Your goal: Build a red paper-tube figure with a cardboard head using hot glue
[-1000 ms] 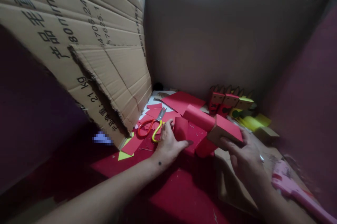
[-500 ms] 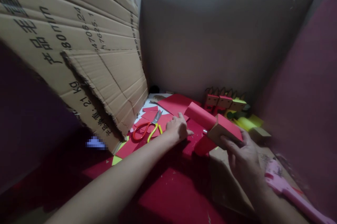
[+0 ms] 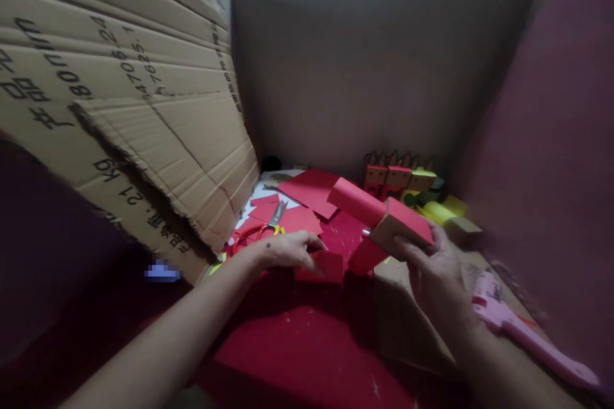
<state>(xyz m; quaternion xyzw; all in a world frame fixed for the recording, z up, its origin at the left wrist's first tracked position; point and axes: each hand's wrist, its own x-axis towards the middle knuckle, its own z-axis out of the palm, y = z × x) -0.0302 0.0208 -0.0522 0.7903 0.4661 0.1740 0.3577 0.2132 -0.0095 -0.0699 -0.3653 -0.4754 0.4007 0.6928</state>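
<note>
Left hand [image 3: 293, 249] has pulled back, its fingers at a red card [image 3: 330, 267]; whether they pinch it, I cannot tell. Right hand [image 3: 439, 269] clamps the box [image 3: 407, 223], roll [image 3: 355, 199] jutting beyond its fingertips; squeezing harder could dent the box.

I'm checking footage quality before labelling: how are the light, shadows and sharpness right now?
Head view: dim, darkest at lower left; head view: shadow on the red tabletop below the left hand; head view: pink wall at right looks soft, lettered cardboard panel sharper, bluish patch pixelated.
</note>
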